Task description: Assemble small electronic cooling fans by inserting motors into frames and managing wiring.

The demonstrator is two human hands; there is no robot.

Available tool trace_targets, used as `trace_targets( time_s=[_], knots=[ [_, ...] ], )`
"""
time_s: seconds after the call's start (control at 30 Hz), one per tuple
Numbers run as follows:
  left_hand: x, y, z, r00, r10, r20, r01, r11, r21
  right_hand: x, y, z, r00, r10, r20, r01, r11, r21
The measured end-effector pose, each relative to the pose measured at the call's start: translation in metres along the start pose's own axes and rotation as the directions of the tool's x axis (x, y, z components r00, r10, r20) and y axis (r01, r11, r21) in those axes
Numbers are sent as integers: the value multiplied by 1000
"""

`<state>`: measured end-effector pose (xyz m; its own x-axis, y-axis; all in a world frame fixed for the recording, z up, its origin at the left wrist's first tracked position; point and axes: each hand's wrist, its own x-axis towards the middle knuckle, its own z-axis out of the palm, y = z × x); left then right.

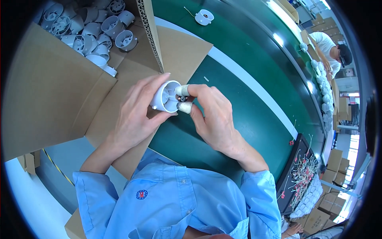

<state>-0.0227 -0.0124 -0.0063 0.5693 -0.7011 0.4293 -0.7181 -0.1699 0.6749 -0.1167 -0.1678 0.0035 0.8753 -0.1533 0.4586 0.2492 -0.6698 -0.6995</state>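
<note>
My left hand [135, 106] is wrapped round a white plastic fan housing [158, 102], a short round tube with ribs inside, its open end turned to the right. At that opening my right hand [215, 117] pinches a small dark, metallic round part [182, 98] between thumb and forefinger, both tips in white covers. The fingers partly hide this part, so its exact kind and whether it touches the ribs cannot be seen. Both hands are over the edge between the cardboard flap [175, 49] and the green work surface [254, 131].
An open cardboard box [51, 91] at left holds several similar white housings [112, 26]. One housing with a wire [204, 17] sits on the green belt [238, 36]. A black tray [284, 183] of red-ended wires is at right. Beyond the belt, a person [330, 49] works beside white parts.
</note>
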Motion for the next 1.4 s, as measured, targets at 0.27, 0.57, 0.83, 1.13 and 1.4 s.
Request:
trace_targets(
  time_s=[0.27,0.57,0.83,1.13,1.4],
  knots=[
    [1,4,1,998,67,0,-67,998,-19,1,2,10,980,-197,-14,192,967,-165],
    [0,-2,2,1000,-9,-1,9,985,-173,9,4,7,997,-77,-15,74,987,-142],
    [2,-4,1,999,50,-6,-50,989,-138,6,9,16,982,184,48,-190,956,223],
    [14,-2,19,986,83,147,-103,986,134,-4,54,-6,906,399,-141,-353,897,267],
    [7,-4,7,905,14,426,-80,987,137,-12,220,-111,628,398,-669,-615,781,-113]
  ],
)
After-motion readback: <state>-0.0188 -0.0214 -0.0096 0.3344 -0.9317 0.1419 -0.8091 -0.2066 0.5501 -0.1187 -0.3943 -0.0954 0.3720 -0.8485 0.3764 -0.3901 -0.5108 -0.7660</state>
